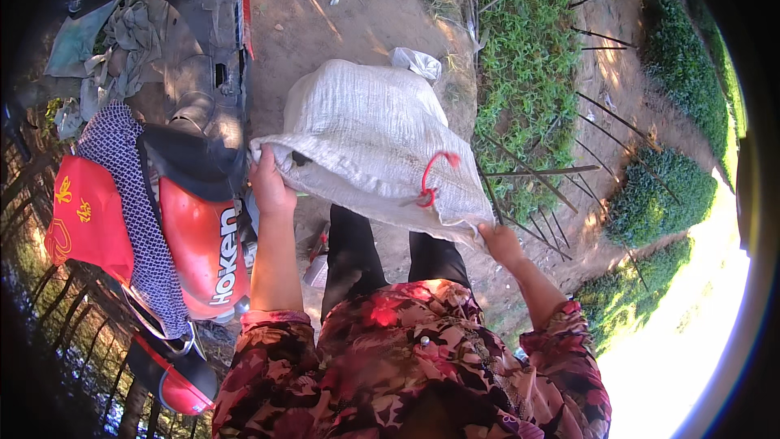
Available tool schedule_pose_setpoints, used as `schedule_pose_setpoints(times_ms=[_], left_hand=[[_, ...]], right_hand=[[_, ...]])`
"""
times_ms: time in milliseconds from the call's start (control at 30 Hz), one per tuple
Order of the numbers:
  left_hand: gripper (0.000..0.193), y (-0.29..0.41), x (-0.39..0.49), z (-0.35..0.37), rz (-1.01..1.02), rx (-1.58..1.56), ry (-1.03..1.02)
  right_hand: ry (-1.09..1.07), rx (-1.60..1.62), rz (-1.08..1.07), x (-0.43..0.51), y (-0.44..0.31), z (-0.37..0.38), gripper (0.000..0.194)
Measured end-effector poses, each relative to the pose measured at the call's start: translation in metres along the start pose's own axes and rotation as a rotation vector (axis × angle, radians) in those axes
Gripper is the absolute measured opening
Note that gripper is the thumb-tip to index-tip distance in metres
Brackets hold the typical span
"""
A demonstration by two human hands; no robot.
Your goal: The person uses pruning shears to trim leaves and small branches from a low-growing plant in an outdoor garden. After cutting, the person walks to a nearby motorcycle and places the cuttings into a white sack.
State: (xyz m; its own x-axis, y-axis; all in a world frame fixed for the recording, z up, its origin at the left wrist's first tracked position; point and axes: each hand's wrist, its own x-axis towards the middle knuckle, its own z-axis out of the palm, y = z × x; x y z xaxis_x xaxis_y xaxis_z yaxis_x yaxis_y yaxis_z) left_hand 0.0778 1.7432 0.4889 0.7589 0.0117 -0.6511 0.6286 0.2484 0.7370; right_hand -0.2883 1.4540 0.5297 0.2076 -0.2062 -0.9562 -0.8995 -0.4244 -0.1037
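A large white woven sack (372, 103) stands in front of me, its open mouth facing my body. My left hand (271, 186) grips the left end of the rim, thumb on top. At the right end, my right hand (499, 241) pinches the hem between thumb and fingers. The rim is stretched wide between both hands. A red tie cord (431, 180) hangs from the sack near its right side. What lies inside the sack is hidden. Just behind it is a whitish plastic bag (417, 63) on the dirt.
A red and black motor scooter or tricycle (204, 244) stands close on my left, with a patterned cloth (131, 213), a red bag (88, 219) and crumpled grey cloth (131, 30) on it. Green plants (524, 61) and thin sticks (542, 172) lie to the right.
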Motion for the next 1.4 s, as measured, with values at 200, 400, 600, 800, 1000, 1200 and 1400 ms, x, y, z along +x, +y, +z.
schedule_pose_setpoints(times_ms=[200,400,600,800,1000,1200,1400], left_hand=[[0.024,0.016,-0.011,0.031,-0.051,0.033,0.04],[0.036,0.024,-0.009,0.059,0.189,0.555,-0.296],[0.033,0.038,-0.012,0.065,0.288,0.73,-0.473],[0.035,0.032,-0.017,0.065,0.335,0.661,-0.561],[0.031,0.019,-0.024,0.047,0.322,0.629,-0.48],[0.032,0.004,-0.025,0.028,0.381,0.506,-0.528],[0.033,0.002,-0.026,0.018,0.424,0.557,-0.52]], right_hand=[[0.158,0.102,0.017,-0.015,0.031,-0.001,0.056],[0.325,-0.119,0.149,0.073,0.093,0.005,0.053],[0.823,-0.104,-0.094,0.049,0.002,-0.032,0.034],[0.428,0.189,-0.888,0.031,-0.173,-0.002,0.026],[0.626,-0.521,-0.237,0.171,-0.185,-0.014,0.032],[0.505,-0.491,-0.236,0.202,-0.132,-0.016,0.034],[0.454,-0.471,-0.346,0.2,-0.116,-0.042,0.036]])
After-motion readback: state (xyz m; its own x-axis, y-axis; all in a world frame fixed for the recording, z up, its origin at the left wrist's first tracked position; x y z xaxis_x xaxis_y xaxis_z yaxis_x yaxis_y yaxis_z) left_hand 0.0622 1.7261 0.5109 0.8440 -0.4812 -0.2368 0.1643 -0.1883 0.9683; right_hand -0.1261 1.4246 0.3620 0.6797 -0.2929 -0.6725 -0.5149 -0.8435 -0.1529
